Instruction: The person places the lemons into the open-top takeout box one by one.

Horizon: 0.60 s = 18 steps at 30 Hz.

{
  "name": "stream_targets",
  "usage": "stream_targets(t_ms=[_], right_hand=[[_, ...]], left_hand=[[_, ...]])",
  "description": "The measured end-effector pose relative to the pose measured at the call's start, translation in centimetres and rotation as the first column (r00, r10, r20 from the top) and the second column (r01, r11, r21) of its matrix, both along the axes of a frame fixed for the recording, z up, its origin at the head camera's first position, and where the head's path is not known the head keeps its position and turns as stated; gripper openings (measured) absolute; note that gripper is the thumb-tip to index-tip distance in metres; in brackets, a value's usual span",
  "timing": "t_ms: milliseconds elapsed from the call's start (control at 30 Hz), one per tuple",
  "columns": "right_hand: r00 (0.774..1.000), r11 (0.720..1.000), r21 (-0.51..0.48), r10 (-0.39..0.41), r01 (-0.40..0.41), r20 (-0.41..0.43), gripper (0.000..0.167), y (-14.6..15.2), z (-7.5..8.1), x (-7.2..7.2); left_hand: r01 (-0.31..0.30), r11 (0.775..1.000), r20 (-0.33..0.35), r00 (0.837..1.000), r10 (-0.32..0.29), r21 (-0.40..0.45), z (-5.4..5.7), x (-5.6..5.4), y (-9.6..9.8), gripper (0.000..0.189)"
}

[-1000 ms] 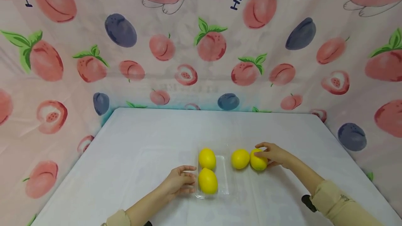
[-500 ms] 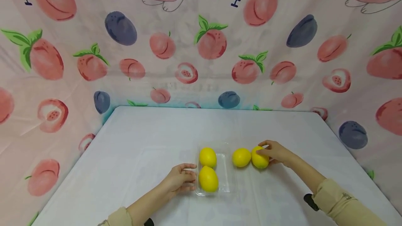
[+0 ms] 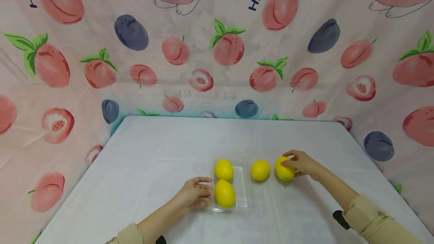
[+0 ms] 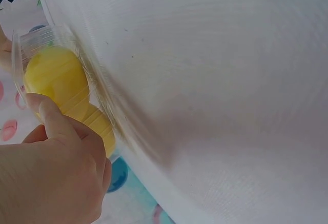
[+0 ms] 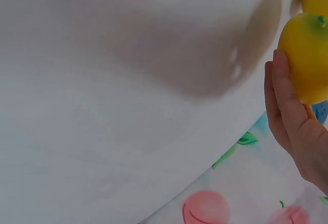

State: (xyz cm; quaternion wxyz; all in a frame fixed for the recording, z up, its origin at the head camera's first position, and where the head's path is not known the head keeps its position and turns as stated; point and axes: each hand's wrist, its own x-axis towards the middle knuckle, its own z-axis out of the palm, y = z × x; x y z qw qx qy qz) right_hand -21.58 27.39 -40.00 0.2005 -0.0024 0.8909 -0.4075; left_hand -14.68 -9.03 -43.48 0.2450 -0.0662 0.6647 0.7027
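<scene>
A clear plastic container stands on the white table, two yellow lemons lying along its left side, a far lemon and a near lemon. My left hand rests against the container's left wall, its fingers extended; in the left wrist view the hand partly covers the lemons. To the right of the container, my right hand grips a third lemon between thumb and fingers. The right wrist view shows this lemon with a greenish tip. Whether it touches the table I cannot tell.
Another loose lemon lies between the container and the right hand. The white table ends at a fruit-printed cloth hanging behind and along both sides.
My right hand has moved a little to the right with its lemon, so a gap now separates it from the loose lemon it touched earlier. The left hand and container stay put.
</scene>
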Motion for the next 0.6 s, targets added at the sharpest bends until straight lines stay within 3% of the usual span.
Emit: stream_targets(t_ms=[600], right_hand=[[0.991, 0.996, 0.012, -0.083, 0.085, -0.103, 0.060, -0.5, 0.6, 1.1]], left_hand=[[0.006, 1.000, -0.002, 1.000, -0.006, -0.002, -0.1, -0.1, 0.0, 0.042]])
